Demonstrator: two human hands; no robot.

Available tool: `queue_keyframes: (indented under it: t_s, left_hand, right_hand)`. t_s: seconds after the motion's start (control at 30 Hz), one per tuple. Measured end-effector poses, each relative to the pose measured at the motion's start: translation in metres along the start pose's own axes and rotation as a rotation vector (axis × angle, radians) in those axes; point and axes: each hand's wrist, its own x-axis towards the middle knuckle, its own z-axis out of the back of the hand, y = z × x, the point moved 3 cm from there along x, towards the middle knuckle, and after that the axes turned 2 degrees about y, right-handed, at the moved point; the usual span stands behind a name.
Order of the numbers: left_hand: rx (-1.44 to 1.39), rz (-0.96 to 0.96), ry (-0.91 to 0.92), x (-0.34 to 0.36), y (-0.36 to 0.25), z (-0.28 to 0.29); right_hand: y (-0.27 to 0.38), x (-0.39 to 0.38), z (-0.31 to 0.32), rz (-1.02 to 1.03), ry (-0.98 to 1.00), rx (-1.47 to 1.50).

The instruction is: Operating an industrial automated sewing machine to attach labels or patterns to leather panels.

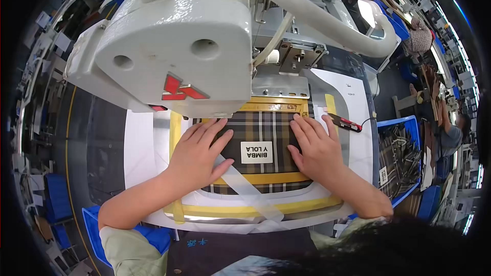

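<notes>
Under the head of a large white sewing machine (169,46) lies a dark plaid fabric piece (235,158) with brown and white stripes. A white label with dark lettering (257,152) sits on its middle. Yellow strips of a clamp frame (266,179) border the fabric at its near and far edges. My left hand (204,148) rests flat on the fabric's left side, fingers spread. On the right side, my right hand (317,145) lies flat too, its fingertips by the frame's far right corner. Neither hand grips anything.
A red and black cutter (345,122) lies just right of my right hand. Farther right, a blue bin (420,148) holds more plaid pieces. Another blue bin (92,230) stands at the lower left. A thick white hose (327,15) arches overhead; other people work at the far right.
</notes>
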Motion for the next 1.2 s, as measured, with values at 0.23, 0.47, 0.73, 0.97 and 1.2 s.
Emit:
queue_keyframes:
  t_s: [0.23,0.47,0.73,0.97,1.2]
  left_hand:
    - [0.059,0.022,-0.028,-0.007,0.001,0.002]
    - [0.051,0.088,-0.018,-0.007,-0.007,-0.002]
    - [0.078,0.147,0.002,-0.004,-0.004,-0.002]
    - [-0.008,0.009,0.014,0.015,-0.03,-0.018]
    - [-0.027,-0.028,0.013,0.036,-0.041,-0.034]
  right_hand:
    - [0.004,0.001,-0.01,0.052,-0.018,0.041]
    - [0.002,-0.002,-0.015,0.111,-0.008,0.059]
    - [0.002,0.006,-0.018,0.159,-0.006,0.048]
    - [0.01,0.009,-0.022,0.213,-0.037,0.022]
    - [0.006,0.008,-0.027,0.26,-0.067,0.019]
